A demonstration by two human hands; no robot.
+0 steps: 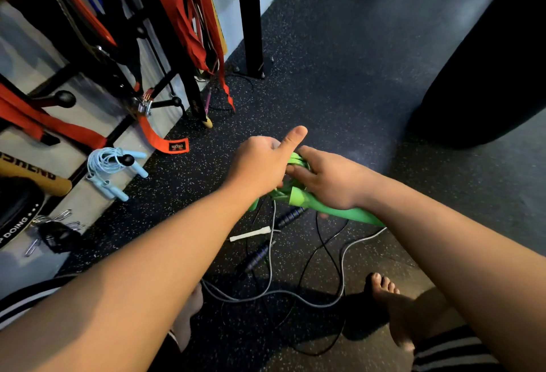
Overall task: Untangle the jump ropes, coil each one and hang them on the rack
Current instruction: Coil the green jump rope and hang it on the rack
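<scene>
On the left, a pale blue jump rope hangs coiled on a rack peg. My left hand closes on the bright green jump rope, thumb up. My right hand clamps its bundled cord, the green handles jutting beneath. On the speckled floor below, grey and black ropes lie tangled.

gym, speckled rubber floor, punching bag

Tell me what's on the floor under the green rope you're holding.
Under the green rope lie a white handle, two dark handles and tangled black and grey cords. Hands and forearms cover part of the tangle.
</scene>
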